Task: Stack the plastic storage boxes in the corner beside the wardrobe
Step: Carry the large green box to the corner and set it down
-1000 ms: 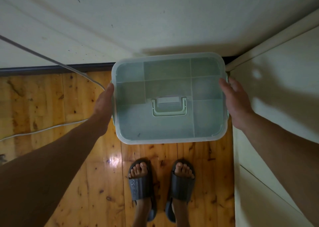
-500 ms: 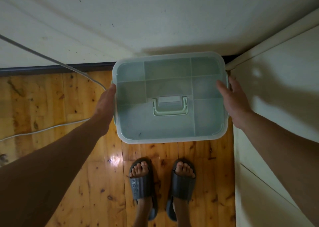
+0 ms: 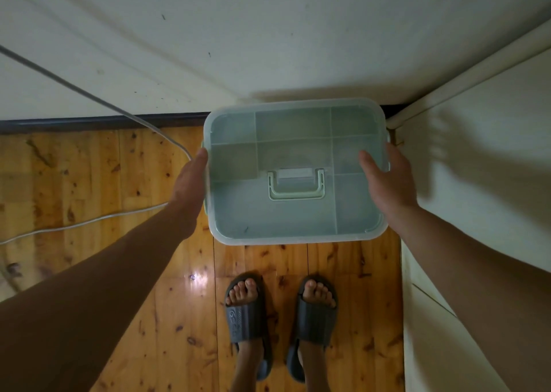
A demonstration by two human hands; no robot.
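Bracing storage box (image 3: 286,216) by wardrobe (image 3: 483,201), prob. to square it, pressed L hand (image 3: 190,180) flat, splayed R hand (image 3: 390,183) over rim.

The person wore dark grey slide sandals with broad straps and open toes. The left sandal (image 3: 245,321) carried raised lettering across its strap, while the right sandal (image 3: 316,317) looked plain. Both forearms were bare to the left hand (image 3: 189,180) and right hand (image 3: 389,180).

Wardrobe (image 3: 483,201) closes off the storage box's (image 3: 295,213) right side and the wall (image 3: 268,49) its far side. The left floor (image 3: 74,177) is open, crossed by a cable (image 3: 89,95).
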